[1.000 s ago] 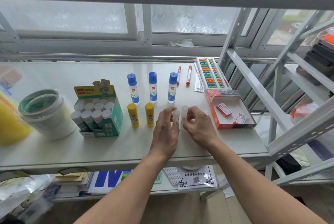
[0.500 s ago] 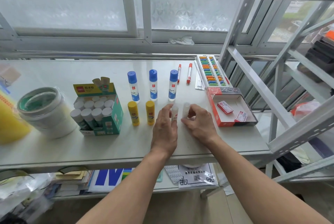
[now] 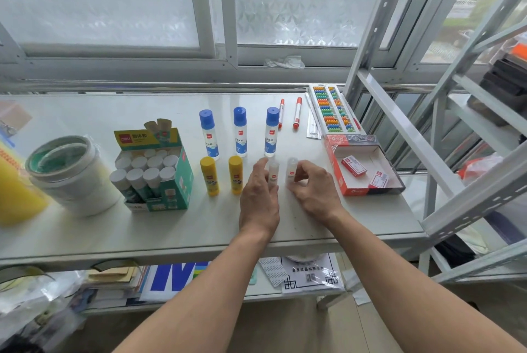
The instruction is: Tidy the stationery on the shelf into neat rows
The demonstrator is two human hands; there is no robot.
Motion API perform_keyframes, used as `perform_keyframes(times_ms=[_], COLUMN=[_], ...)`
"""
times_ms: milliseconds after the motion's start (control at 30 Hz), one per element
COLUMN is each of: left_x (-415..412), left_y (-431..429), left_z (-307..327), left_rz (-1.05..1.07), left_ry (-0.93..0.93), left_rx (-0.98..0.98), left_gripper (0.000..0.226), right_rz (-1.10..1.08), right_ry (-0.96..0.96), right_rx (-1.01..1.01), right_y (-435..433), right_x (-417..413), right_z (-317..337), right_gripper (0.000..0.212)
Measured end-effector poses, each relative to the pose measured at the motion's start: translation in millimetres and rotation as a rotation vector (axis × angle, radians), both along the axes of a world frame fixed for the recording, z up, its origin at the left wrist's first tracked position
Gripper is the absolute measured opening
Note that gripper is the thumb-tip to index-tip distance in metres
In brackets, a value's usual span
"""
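Clear plastic, both of them: two small glue sticks [image 3: 273, 171] and [image 3: 291, 171] standing upright on the shelf [image 3: 85, 227], right of the two yellow sticks [image 3: 209, 175] and just in front of the blue-cap bottles [image 3: 239, 131]. Left hand [image 3: 259, 204] sits beside the left clear one, fingers loosely spread w/ the index lifted, touching its side at most, not really closed on it. Right hand [image 3: 313, 194] has its grip curled round the right one, thumb and fingertips pinching the lower body afaict.

Handling-wise, imo these are super light, stiff tubes, smooth and a bit slippery, narrow base so they tip easily. Not fragile tho. Best to take hold low-to-mid on the barrel w/ thumb + two fingers, not by the cap, since a cap could pop off or the thing pivots. Nudging by the base to line up w/ the yellow row prob works better than lifting. Watch the neighbours, one bump and they go like dominoes.
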State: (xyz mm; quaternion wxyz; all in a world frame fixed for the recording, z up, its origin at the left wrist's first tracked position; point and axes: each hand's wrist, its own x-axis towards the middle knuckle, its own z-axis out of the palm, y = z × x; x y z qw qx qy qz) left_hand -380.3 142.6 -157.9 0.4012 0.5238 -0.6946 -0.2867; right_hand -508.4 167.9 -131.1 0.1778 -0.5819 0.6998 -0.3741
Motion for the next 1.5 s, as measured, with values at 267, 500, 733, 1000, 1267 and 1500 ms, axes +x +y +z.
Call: perform_keyframes(times_ms=[267,500,733,1000,1267,1500], left_x=[-0.8,-1.5,-1.9,-2.3,-1.2,-0.1], left_y=[3.8,3.7,4.0,4.8,7.4,7.9], left_z=[2.2,2.3,5.5,7.3,8.3,5.6], left_rz=[0.065,0.1,0.108,0.109,0.081,0.062], left_ry=[-0.004,-0.029,-0.037,-0.043,-0.06,-0.074], left_rx=[-0.011,-0.011,-0.01,-0.012,0.003,0.002], left_gripper=[0.057,0.056,0.05,0.048,0.059,0.064], right_rz=[-0.065,-0.091,-0.1,-0.104,-0.094,-0.096], right_ry=[0.027,0.035,0.055,0.055,0.044,0.043], right_rx=[0.023,0.018,0.001,0.002,0.011,0.033], right_y=[1.3,1.0,1.0,1.0,2.3,4.4], right_x=[2.8,4.3,5.6,6.7,6.5,7.3], right_z=[-4.3,-6.4,-8.2,-7.3,-5.1,-3.5], right_gripper=[0.015,0.016,0.014,0.016,0.015,0.021])
